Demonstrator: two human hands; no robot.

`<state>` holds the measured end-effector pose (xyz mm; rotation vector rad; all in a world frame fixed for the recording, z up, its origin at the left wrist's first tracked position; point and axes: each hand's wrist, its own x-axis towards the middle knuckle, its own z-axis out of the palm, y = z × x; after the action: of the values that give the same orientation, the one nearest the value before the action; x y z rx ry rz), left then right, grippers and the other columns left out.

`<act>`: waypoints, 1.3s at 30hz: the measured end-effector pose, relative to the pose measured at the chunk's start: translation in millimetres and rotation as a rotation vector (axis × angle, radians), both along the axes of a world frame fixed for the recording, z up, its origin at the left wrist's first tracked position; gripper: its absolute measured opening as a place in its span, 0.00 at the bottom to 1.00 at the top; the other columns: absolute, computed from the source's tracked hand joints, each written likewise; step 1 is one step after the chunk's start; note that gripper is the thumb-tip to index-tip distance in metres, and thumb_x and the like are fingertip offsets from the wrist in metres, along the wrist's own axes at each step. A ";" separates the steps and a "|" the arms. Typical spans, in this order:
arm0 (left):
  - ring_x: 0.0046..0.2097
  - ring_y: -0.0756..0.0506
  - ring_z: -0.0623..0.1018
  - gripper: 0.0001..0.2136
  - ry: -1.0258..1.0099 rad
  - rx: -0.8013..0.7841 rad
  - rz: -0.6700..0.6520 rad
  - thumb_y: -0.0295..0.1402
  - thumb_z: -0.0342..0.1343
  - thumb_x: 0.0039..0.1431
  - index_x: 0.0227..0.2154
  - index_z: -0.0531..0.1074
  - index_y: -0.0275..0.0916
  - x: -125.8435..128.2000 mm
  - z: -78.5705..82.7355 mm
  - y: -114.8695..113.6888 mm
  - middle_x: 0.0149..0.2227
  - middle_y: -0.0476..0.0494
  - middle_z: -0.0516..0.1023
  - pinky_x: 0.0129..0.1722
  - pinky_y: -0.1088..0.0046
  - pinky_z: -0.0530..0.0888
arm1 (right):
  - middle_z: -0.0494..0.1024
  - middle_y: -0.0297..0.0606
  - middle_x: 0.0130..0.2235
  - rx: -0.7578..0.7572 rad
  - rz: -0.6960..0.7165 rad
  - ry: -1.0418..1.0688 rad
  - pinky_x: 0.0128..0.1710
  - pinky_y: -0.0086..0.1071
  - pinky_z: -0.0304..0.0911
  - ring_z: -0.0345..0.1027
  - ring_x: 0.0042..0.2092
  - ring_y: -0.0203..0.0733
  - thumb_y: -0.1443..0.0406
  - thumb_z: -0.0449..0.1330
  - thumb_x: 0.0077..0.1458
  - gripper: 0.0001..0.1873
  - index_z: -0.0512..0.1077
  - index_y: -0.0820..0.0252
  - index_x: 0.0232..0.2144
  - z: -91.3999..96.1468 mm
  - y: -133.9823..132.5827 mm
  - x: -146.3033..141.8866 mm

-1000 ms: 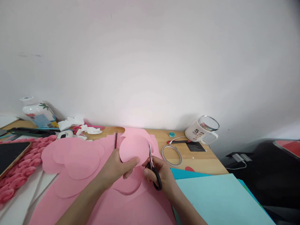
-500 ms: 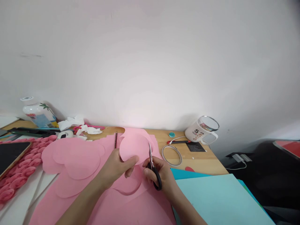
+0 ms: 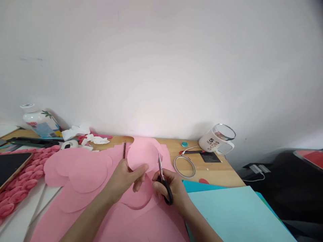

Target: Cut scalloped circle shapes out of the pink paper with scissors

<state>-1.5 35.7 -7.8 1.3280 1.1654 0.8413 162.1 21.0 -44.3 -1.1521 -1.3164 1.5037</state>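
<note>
from my seat at the feed, i have the left hand (image 3: 127, 178) pinching a pink paper disc (image 3: 142, 154), thumb on top at its lower rim. the disc sits above the pink paper pile (image 3: 161, 228), near the table's (image 3: 214, 173) far edge. the right hand (image 3: 174, 188) is closed around the grips of black-handled scissors (image 3: 167, 187), blades pointing towards that edge beside the disc's right rim; i cannot tell whether they bite paper. as i judge it, a blade angled inward would nick the round outline, and a slack thumb would let the disc twist. the curled pink strip (image 3: 158, 146) behind could snag the tips and tear.
</note>
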 end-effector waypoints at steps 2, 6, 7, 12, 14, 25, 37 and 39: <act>0.17 0.53 0.61 0.21 0.039 0.015 0.005 0.38 0.50 0.54 0.08 0.58 0.39 -0.3 -1.5 -0.1 0.09 0.53 0.60 0.25 0.74 0.64 | 0.62 0.25 0.15 -0.008 -0.006 0.018 0.17 0.24 0.46 0.50 0.17 0.29 0.60 0.63 0.40 0.12 0.66 0.61 0.23 0.2 -0.1 0.3; 0.16 0.54 0.58 0.21 0.065 -0.008 -0.045 0.36 0.51 0.53 0.07 0.56 0.39 -0.7 -1.4 -2.6 0.08 0.55 0.58 0.23 0.75 0.62 | 0.62 0.26 0.19 0.043 0.002 0.110 0.20 0.24 0.46 0.50 0.21 0.29 0.61 0.66 0.38 0.15 0.67 0.62 0.27 3.7 0.0 2.0; 0.15 0.54 0.58 0.20 0.061 -0.013 -0.055 0.36 0.51 0.53 0.08 0.56 0.39 -0.7 -0.9 -3.2 0.08 0.55 0.58 0.23 0.75 0.62 | 0.62 0.26 0.19 0.058 0.005 0.124 0.20 0.24 0.45 0.49 0.21 0.29 0.62 0.67 0.37 0.15 0.66 0.62 0.26 4.3 0.2 2.3; 0.15 0.55 0.58 0.21 0.063 -0.009 -0.064 0.36 0.51 0.53 0.07 0.55 0.39 0.2 1.8 -3.2 0.08 0.55 0.58 0.24 0.75 0.62 | 0.60 0.25 0.19 0.092 0.008 0.141 0.20 0.24 0.44 0.47 0.21 0.29 0.62 0.67 0.39 0.15 0.66 0.62 0.26 2.8 1.2 2.8; 0.15 0.54 0.58 0.21 0.061 -0.004 -0.067 0.36 0.50 0.53 0.07 0.55 0.39 0.3 1.5 -2.6 0.08 0.55 0.58 0.24 0.75 0.62 | 0.60 0.25 0.19 0.098 0.012 0.142 0.20 0.24 0.44 0.48 0.21 0.29 0.62 0.66 0.39 0.14 0.66 0.62 0.26 2.0 1.2 2.6; 0.16 0.54 0.57 0.20 0.059 0.008 -0.052 0.36 0.51 0.53 0.08 0.57 0.39 -0.6 -0.8 -1.4 0.08 0.55 0.58 0.23 0.75 0.61 | 0.60 0.25 0.17 0.021 -0.017 0.064 0.20 0.25 0.45 0.48 0.20 0.29 0.60 0.63 0.40 0.13 0.66 0.62 0.27 1.6 0.9 1.9; 0.16 0.55 0.57 0.20 0.048 -0.002 -0.031 0.36 0.51 0.52 0.09 0.56 0.39 -1.1 -1.9 0.5 0.09 0.56 0.58 0.21 0.75 0.58 | 0.62 0.25 0.15 0.004 -0.040 0.034 0.18 0.23 0.47 0.51 0.17 0.28 0.62 0.63 0.40 0.11 0.65 0.62 0.23 4.3 -1.2 1.1; 0.16 0.55 0.56 0.20 0.045 0.004 -0.024 0.36 0.51 0.52 0.09 0.55 0.39 -1.4 -1.7 0.5 0.09 0.56 0.57 0.21 0.75 0.57 | 0.62 0.25 0.14 0.010 -0.043 0.028 0.17 0.23 0.47 0.51 0.17 0.28 0.63 0.62 0.40 0.10 0.65 0.62 0.23 3.9 -0.3 0.8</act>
<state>-2.9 36.2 -9.5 1.3680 1.1814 0.8002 162.9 20.7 -40.3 -1.1419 -1.2711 1.4754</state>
